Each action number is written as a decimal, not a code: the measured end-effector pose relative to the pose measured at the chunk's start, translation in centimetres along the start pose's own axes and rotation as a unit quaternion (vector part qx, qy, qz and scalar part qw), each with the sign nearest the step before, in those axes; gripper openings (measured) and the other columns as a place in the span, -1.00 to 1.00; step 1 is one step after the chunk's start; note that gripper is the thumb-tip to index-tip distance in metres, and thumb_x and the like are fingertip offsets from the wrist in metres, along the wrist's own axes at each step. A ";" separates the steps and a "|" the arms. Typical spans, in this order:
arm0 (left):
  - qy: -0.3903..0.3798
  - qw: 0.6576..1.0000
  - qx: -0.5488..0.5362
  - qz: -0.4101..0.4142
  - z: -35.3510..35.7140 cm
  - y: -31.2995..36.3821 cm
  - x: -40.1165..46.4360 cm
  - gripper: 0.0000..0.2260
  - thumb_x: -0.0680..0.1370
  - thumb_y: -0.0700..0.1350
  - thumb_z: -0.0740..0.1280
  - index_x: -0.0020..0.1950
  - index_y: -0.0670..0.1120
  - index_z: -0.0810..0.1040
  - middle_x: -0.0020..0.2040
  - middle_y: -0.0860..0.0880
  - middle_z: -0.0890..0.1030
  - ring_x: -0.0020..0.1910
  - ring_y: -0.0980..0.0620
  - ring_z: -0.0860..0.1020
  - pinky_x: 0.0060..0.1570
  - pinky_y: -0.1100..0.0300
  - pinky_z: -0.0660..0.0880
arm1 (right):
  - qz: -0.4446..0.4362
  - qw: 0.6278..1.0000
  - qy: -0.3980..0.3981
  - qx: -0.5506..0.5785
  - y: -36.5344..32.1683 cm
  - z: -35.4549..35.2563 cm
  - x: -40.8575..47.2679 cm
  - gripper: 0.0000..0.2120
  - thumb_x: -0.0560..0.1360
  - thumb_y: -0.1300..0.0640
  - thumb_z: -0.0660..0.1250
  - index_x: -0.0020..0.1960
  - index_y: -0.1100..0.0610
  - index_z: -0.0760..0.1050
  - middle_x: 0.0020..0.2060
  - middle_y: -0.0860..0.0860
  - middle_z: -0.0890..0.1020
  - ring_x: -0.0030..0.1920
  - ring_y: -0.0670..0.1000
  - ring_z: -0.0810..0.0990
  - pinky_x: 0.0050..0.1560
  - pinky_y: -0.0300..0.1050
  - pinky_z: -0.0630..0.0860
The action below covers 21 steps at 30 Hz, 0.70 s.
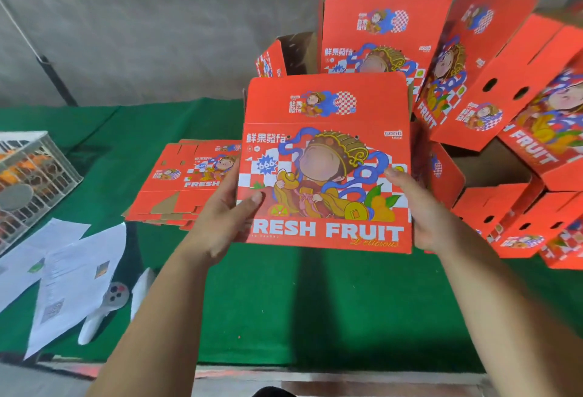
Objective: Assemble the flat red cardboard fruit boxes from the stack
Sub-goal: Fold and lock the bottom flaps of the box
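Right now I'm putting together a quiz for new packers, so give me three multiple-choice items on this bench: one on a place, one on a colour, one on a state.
1. Where is the stack of flat red boxes?
A. Left of the held box, on the cloth
B. Inside the wire crate
C. On the white papers

2. What colour is the table cloth?
A. Blue
B. Green
C. Grey

3. How is the held box carried?
A. One hand from above
B. It lies on the cloth untouched
C. Left hand and right hand grip its two side edges

Answers: 1 A, the stack lies on the cloth beside the left hand. 2 B, the cloth is plainly green. 3 C, a thumb shows on the printed front at each side.
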<state>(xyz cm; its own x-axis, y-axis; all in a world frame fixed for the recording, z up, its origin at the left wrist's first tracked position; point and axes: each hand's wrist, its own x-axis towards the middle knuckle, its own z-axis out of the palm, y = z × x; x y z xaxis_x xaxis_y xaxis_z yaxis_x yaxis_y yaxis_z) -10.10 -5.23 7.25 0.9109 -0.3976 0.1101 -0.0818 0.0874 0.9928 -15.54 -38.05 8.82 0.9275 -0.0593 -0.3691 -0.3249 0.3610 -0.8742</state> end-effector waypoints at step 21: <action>-0.054 0.862 0.504 -0.017 7.4 11.4 17.5 -0.69 0.63 -0.20 0.34 0.38 -0.17 0.58 0.29 -0.26 0.62 0.23 -0.23 0.58 0.19 0.01 0.49 | -0.189 0.884 0.290 -0.316 -13.4 0.6 6.5 0.00 0.60 0.05 0.40 0.68 0.04 -0.32 0.57 0.13 0.29 0.48 0.12 0.37 0.43 -0.07 0.35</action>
<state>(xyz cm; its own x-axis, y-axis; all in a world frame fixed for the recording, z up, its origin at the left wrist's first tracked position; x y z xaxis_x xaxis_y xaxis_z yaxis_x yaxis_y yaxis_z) 1.91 -17.93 20.83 0.8810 -0.4722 0.0293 -0.4153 -0.7421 0.5261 -5.06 -42.69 18.39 0.8009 -0.5969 0.0480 -0.2193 -0.3669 -0.9041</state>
